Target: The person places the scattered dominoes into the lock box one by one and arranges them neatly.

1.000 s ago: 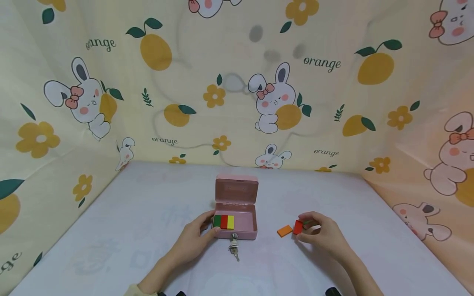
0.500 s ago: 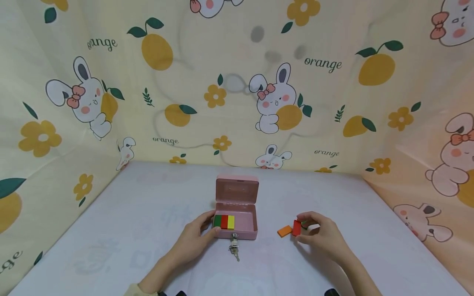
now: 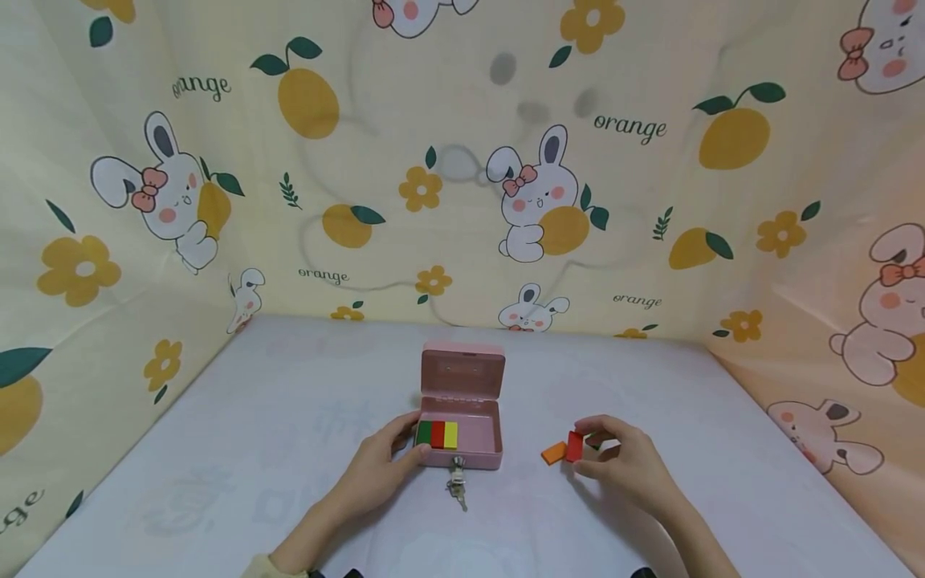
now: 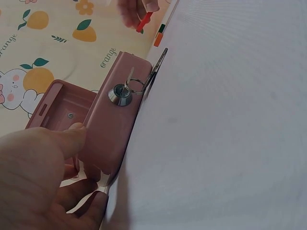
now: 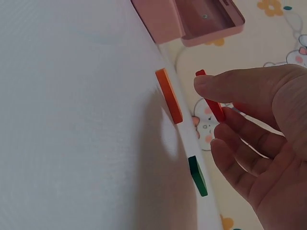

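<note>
A small pink metal cash box [image 3: 500, 429] stands on the table with its lid [image 3: 462, 374] raised. Green [image 3: 424, 434], red [image 3: 438, 434] and yellow [image 3: 451, 434] tiles lie side by side in its left part. My left hand [image 3: 383, 466] grips the box's left end, thumb on the front wall. Between thumb and fingers, my right hand [image 3: 625, 457] pinches another red tile [image 5: 209, 98], held up off the table. Below it on the table lie an orange tile [image 5: 169, 96] and a green tile [image 5: 197, 176], the latter partly hidden by the right hand in the head view.
Keys [image 3: 457, 486] on a ring hang from the lock at the box's front. A white-covered table [image 3: 289, 377] spreads all around. Printed cloth [image 3: 433, 120] with rabbits and oranges walls off the back and both sides.
My right hand has shifted slightly left with the red tile, which now overlaps the orange tile's edge in the head view. The left hand and box stay put.
</note>
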Action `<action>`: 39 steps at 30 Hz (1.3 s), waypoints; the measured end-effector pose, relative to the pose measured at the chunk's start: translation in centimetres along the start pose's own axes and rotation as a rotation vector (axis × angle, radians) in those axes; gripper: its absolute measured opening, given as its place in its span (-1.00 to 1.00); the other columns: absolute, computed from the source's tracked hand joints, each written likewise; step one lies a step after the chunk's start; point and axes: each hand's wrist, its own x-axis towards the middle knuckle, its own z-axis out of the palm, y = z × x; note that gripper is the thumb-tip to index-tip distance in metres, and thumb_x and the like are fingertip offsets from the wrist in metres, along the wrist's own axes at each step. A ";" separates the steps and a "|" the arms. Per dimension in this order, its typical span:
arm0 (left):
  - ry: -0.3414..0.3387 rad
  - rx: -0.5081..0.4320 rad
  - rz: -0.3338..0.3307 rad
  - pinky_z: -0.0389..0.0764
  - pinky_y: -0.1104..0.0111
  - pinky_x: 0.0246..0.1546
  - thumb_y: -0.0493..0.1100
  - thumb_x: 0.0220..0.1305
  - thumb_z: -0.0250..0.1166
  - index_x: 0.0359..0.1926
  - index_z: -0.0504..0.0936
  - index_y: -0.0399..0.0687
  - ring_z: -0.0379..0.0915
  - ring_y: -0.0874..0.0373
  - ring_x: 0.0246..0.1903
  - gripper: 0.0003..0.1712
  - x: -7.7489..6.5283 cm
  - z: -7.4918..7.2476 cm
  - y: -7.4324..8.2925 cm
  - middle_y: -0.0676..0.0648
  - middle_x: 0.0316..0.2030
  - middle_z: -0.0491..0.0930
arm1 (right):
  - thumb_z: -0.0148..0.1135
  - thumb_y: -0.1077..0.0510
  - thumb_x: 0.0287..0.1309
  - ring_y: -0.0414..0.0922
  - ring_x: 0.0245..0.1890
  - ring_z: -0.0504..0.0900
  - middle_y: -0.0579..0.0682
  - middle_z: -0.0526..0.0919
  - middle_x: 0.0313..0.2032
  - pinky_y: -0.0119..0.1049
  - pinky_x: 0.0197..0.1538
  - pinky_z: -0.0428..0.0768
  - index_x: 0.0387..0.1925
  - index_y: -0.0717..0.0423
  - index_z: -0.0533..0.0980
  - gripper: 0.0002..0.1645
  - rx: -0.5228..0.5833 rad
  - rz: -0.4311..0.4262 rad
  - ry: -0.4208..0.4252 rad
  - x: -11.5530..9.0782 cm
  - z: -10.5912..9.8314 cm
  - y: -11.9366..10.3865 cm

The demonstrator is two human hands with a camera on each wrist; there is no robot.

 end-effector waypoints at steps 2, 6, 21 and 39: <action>0.000 0.004 -0.004 0.35 0.07 0.27 0.00 0.38 0.27 0.39 0.32 -0.20 0.28 -0.11 0.30 -0.32 0.0 0.0 0.0 -0.17 0.34 0.35 | 0.62 0.25 -0.18 -0.01 -0.14 0.57 -0.05 0.64 -0.14 -0.32 -0.16 0.66 0.01 0.15 0.59 -0.38 0.007 0.002 -0.001 0.0 0.1 -0.1; 0.000 0.005 -0.007 0.35 0.06 0.27 0.00 0.39 0.26 0.40 0.31 -0.20 0.28 -0.11 0.31 -0.32 0.0 0.0 0.0 -0.17 0.34 0.35 | 0.62 0.24 -0.19 -0.02 -0.21 0.60 -0.04 0.64 -0.15 -0.33 -0.17 0.65 0.00 0.12 0.59 -0.39 0.017 0.005 -0.001 -0.1 0.2 -0.2; -0.005 -0.005 -0.028 0.36 0.08 0.27 0.01 0.39 0.26 0.40 0.30 -0.20 0.25 -0.12 0.32 -0.31 0.1 -0.1 0.1 -0.20 0.34 0.34 | 0.59 0.32 -0.19 -0.03 -0.23 0.65 0.00 0.68 -0.15 -0.29 -0.15 0.66 -0.01 0.18 0.58 -0.40 0.122 -0.045 -0.029 -0.6 0.6 -1.4; -0.011 -0.018 -0.012 0.35 0.09 0.27 -0.02 0.40 0.25 0.40 0.30 -0.22 0.26 -0.11 0.31 -0.32 0.1 -0.1 0.0 -0.21 0.34 0.34 | 0.58 0.37 -0.18 -0.01 -0.30 0.68 0.07 0.68 -0.19 -0.24 -0.15 0.68 -0.03 0.17 0.58 -0.42 0.209 -0.065 -0.055 0.1 1.9 -2.3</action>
